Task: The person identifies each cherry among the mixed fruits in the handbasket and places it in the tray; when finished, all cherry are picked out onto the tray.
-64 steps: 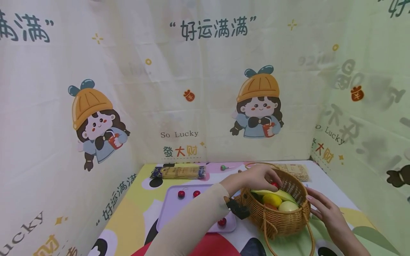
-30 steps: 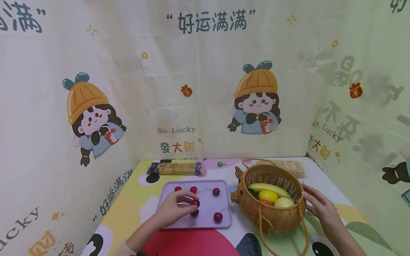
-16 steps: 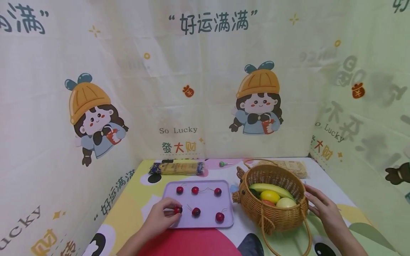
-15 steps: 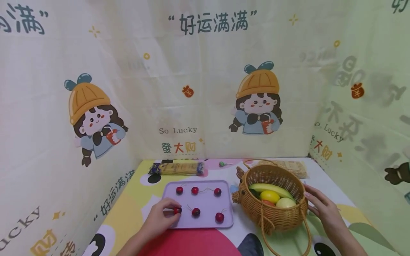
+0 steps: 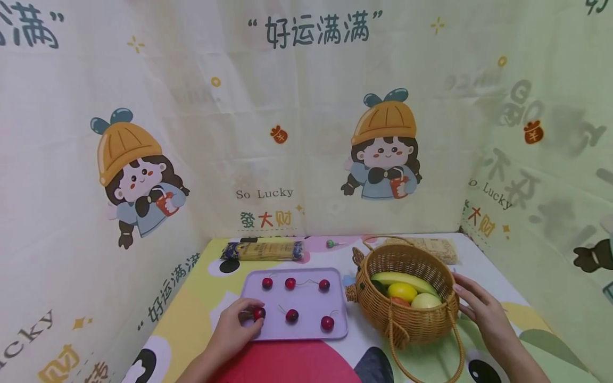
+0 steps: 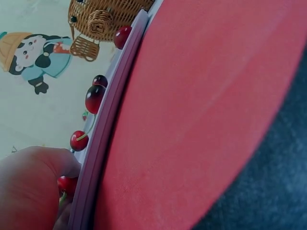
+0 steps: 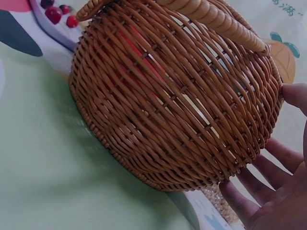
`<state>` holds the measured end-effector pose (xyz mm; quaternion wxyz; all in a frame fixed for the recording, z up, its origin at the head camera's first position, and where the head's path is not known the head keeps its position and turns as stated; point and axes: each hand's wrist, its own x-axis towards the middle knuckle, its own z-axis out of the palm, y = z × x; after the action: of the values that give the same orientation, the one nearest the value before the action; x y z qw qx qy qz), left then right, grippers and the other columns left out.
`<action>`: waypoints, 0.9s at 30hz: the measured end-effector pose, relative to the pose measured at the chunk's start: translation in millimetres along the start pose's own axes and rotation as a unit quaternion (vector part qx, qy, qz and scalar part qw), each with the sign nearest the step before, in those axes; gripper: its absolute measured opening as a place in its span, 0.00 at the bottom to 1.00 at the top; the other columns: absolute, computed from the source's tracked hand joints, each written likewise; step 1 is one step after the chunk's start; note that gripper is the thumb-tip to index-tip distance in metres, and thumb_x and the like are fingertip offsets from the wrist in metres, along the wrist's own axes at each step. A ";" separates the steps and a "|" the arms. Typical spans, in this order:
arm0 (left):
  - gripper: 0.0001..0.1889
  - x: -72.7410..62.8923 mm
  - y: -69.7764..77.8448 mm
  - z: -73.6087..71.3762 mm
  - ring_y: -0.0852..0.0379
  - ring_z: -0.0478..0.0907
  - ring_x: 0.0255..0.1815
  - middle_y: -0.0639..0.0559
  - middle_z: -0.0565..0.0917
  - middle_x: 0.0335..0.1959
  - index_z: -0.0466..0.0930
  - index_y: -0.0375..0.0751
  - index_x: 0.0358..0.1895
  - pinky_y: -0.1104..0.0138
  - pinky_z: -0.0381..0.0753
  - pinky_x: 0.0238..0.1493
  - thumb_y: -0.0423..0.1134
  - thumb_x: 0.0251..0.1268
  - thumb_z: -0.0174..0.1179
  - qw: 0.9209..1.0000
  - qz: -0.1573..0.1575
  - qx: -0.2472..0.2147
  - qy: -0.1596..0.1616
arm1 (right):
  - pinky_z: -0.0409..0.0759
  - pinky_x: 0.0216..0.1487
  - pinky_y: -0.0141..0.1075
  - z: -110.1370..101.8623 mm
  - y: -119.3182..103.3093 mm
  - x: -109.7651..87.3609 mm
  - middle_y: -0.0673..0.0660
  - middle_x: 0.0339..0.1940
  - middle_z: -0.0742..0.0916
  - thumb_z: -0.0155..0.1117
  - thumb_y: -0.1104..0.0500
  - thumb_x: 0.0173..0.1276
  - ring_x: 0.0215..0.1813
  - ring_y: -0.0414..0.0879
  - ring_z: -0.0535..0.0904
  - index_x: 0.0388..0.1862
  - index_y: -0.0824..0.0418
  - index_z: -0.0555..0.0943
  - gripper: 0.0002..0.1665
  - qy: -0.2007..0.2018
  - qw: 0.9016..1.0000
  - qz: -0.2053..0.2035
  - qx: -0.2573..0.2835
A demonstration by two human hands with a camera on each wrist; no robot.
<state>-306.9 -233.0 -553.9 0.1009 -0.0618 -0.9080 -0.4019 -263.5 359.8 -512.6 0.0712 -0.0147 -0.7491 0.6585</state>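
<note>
My left hand (image 5: 233, 325) pinches a red cherry (image 5: 259, 313) between thumb and fingers at the front left of the lilac tray (image 5: 308, 304). Several other dark red cherries (image 5: 292, 315) lie spread over that tray, some with stems. In the left wrist view, the thumb partly covers the pinched cherry (image 6: 67, 186). On the right stands a woven basket (image 5: 421, 325) with a pig's snout, holding a banana (image 5: 407, 279), a lemon (image 5: 401, 291) and a pale round fruit (image 5: 426, 301). My right hand (image 5: 487, 311) touches its right side with fingers spread, the thumb at the rim.
Along the back of the table lie a long noodle packet (image 5: 263, 251), a small green-headed stick (image 5: 331, 243) and a clear bag of pale grains (image 5: 431, 250). The basket's handle (image 5: 450, 367) hangs down at its front. Printed curtains (image 5: 306, 133) enclose the table.
My left hand has come from above the basket, carrying a cherry across to the tray's front left; over the last half second it barely shifted. The right hand has stayed at the basket.
</note>
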 end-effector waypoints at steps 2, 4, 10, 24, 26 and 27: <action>0.19 -0.1 -1.0 0.3 0.64 0.85 0.54 0.67 0.89 0.48 0.91 0.60 0.53 0.66 0.89 0.62 0.34 0.64 0.82 1.000 0.000 -0.002 0.001 | 0.84 0.53 0.19 -0.3 -0.1 0.1 0.18 0.58 0.80 0.55 0.49 0.92 0.58 0.13 0.78 0.88 0.56 0.68 0.32 -0.001 1.000 -0.001 0.009; 0.19 -0.1 -1.8 0.8 0.64 0.85 0.54 0.67 0.89 0.49 0.91 0.61 0.53 0.64 0.89 0.63 0.35 0.64 0.82 1.000 0.002 -0.002 0.001 | 0.84 0.53 0.19 -1.0 0.5 -0.2 0.18 0.58 0.81 0.56 0.50 0.92 0.58 0.13 0.78 0.87 0.53 0.70 0.30 -0.002 1.000 -0.004 0.012; 0.19 -0.2 -3.2 1.9 0.64 0.85 0.55 0.68 0.89 0.50 0.90 0.64 0.52 0.62 0.89 0.66 0.35 0.64 0.82 1.000 0.008 -0.007 0.003 | 0.85 0.52 0.19 -3.2 3.0 -0.2 0.18 0.58 0.82 0.55 0.51 0.92 0.58 0.14 0.79 0.82 0.47 0.75 0.25 -0.003 1.000 -0.014 0.022; 0.24 18.3 32.5 -11.5 0.50 0.78 0.75 0.56 0.86 0.67 0.89 0.58 0.61 0.36 0.74 0.80 0.43 0.63 0.83 0.995 0.085 -0.047 0.033 | 0.83 0.55 0.17 -7.1 -1.1 -3.7 0.20 0.63 0.80 0.49 0.51 0.94 0.61 0.12 0.76 0.87 0.55 0.70 0.29 -0.011 0.998 -0.056 0.018; 0.24 27.5 45.8 -16.9 0.49 0.76 0.78 0.57 0.84 0.71 0.87 0.60 0.64 0.34 0.72 0.81 0.47 0.65 0.82 0.994 0.094 -0.049 0.039 | 0.82 0.56 0.17 -9.5 -5.3 -2.9 0.23 0.65 0.81 0.48 0.53 0.94 0.64 0.13 0.75 0.86 0.59 0.70 0.28 -0.005 0.996 -0.085 0.021; 0.25 32.8 53.0 -19.5 0.49 0.75 0.79 0.58 0.82 0.71 0.87 0.61 0.64 0.34 0.72 0.81 0.49 0.66 0.81 0.993 0.098 -0.049 0.037 | 0.82 0.57 0.17 -11.2 -8.7 -1.8 0.25 0.67 0.81 0.49 0.53 0.94 0.65 0.14 0.75 0.85 0.58 0.71 0.27 -0.001 0.995 -0.097 0.019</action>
<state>-325.9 -210.9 -495.5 0.1700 -0.1407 -0.8722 -0.4365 -259.7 369.5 -502.8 0.1337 0.0601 -0.7345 0.6626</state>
